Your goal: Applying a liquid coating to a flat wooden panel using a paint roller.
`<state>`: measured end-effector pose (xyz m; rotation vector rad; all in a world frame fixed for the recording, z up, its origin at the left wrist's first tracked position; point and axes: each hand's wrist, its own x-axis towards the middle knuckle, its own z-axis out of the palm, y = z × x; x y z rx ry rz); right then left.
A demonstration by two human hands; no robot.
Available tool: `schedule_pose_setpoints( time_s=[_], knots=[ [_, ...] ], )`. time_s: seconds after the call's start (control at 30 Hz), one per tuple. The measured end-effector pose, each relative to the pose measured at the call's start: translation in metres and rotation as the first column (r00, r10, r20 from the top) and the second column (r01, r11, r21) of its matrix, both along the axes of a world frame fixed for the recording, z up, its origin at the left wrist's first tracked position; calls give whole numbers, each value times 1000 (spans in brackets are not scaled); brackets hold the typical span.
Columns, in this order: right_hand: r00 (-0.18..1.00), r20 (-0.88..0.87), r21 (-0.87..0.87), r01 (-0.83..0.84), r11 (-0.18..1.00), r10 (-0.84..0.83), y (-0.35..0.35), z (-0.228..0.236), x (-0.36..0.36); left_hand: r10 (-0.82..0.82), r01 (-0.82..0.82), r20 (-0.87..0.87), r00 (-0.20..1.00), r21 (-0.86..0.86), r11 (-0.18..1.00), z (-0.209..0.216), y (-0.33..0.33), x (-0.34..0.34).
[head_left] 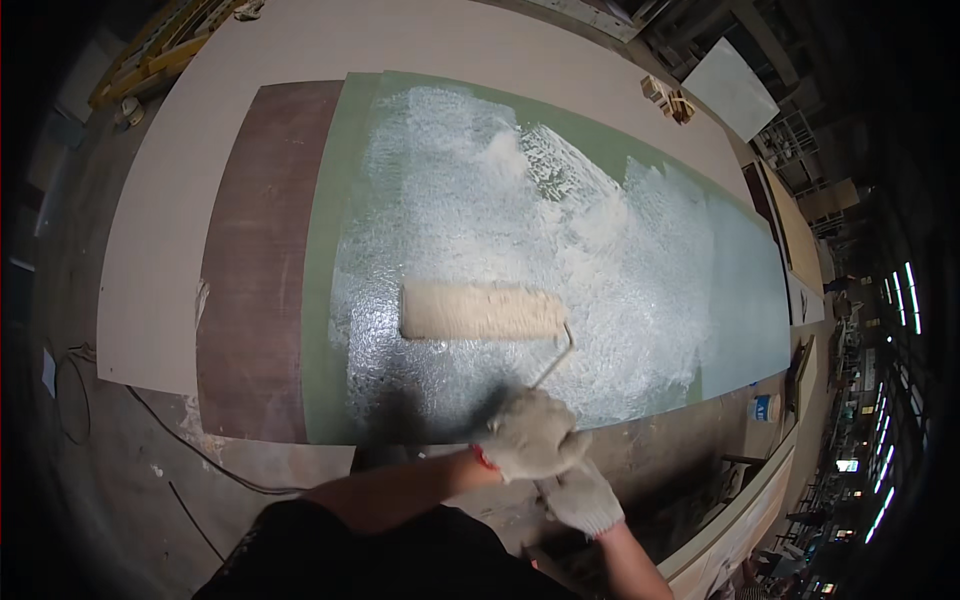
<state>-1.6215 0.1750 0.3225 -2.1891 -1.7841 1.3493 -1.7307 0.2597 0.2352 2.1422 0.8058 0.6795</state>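
Observation:
A wide paint roller (pixel 485 311) with a fluffy beige sleeve lies across a green board (pixel 343 180) thinly coated with wet, whitish liquid (pixel 480 230). From the sleeve's right end its bent metal rod runs down to my hands. My gloved left hand (pixel 533 435) is closed round the handle close to the rod. Lower down and to the right, my right hand (pixel 582 498), also in a knitted glove, is closed on the handle's rear part. Most of the handle is hidden by the gloves. The coating is thicker and streaky near the middle of the far side.
A dark brown board (pixel 265 250) lies under the green one at the left, over a large pale board (pixel 160 240). Small wooden blocks (pixel 668 100) rest at the far right. A cable (pixel 200 455) crosses the floor, and a white-and-blue bucket (pixel 767 408) stands at the right.

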Motion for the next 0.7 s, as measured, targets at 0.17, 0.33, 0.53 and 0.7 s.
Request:
schedule_pose_setpoints(
  time_s=[0.17,0.33,0.53,0.7],
  knots=[
    [992,117,125,-60,990,45,25,-11,2,7,-6,164,986,-6,1000,-4,37,-2],
    [925,245,168,-334,927,289,217,-51,-1,61,-63,-25,998,-88,994,-33,225,-5],
    [994,96,197,-62,978,44,407,-55,-31,188,-189,-21,982,-134,973,-33,413,-14],
    [997,61,135,-48,990,40,346,-36,11,212,-215,-99,972,-20,976,-10,344,17]
  ],
)
